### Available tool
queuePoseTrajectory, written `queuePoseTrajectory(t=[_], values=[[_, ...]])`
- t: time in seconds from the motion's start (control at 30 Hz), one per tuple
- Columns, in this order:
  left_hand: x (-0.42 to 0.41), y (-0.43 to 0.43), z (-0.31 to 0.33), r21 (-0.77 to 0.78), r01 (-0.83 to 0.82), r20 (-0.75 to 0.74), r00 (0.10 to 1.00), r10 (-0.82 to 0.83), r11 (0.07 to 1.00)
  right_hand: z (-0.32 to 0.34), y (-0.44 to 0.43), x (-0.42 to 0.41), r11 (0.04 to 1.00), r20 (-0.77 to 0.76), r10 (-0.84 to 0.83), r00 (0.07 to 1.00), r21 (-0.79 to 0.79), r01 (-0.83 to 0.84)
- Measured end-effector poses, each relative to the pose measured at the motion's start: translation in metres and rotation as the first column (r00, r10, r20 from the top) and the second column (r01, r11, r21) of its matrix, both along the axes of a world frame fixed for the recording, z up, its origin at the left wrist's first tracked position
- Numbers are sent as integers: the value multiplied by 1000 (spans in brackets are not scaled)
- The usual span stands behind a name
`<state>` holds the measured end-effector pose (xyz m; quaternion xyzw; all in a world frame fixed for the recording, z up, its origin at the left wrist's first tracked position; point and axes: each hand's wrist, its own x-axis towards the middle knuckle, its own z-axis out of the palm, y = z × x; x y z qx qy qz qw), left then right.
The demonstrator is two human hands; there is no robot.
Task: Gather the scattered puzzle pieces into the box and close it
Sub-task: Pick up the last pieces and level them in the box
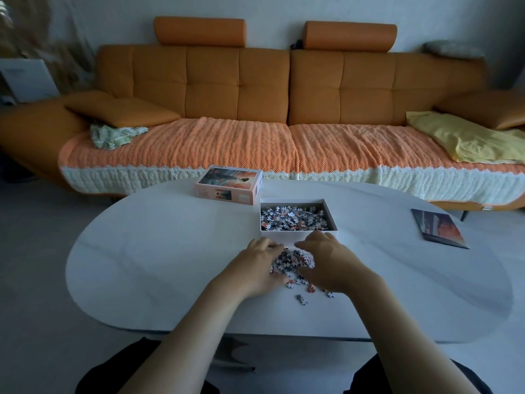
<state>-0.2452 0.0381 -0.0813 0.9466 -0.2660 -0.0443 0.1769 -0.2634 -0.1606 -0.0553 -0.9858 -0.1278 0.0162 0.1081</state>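
A heap of small puzzle pieces (pixel 292 260) lies on the white table just in front of the open white box (pixel 331 213), which holds many more pieces. My left hand (pixel 257 265) cups the heap from the left and my right hand (pixel 326 260) from the right, fingers curved around the pieces. A few stray pieces (pixel 302 299) lie nearer to me. The box lid (pixel 228 184), with a printed picture on top, stands behind and left of the box.
A printed picture sheet (pixel 439 228) lies at the table's right. The white oval table (pixel 142 251) has wide bare areas left and right. An orange sofa (pixel 255 95) with a knitted cover stands behind.
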Motion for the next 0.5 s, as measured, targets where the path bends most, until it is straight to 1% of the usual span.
queuePoseTrajectory(t=[0.07,0.1,0.17,0.27,0.5], values=[[-1,-9,-3,66,25,54,998,-28,998,-3,0,-1,998,-64,-31,997,-53,28],[-1,-13,-5,56,32,85,996,-37,998,-6,2,-1,999,-78,-34,996,-43,30],[2,-19,-8,-36,34,112,993,-30,999,-9,4,1,999,-63,-28,998,26,30],[7,-21,-8,-149,7,95,995,7,989,-10,8,8,995,-29,-29,999,90,32],[16,-19,-3,-264,-13,100,994,40,964,-8,6,17,982,19,-52,998,182,48]])
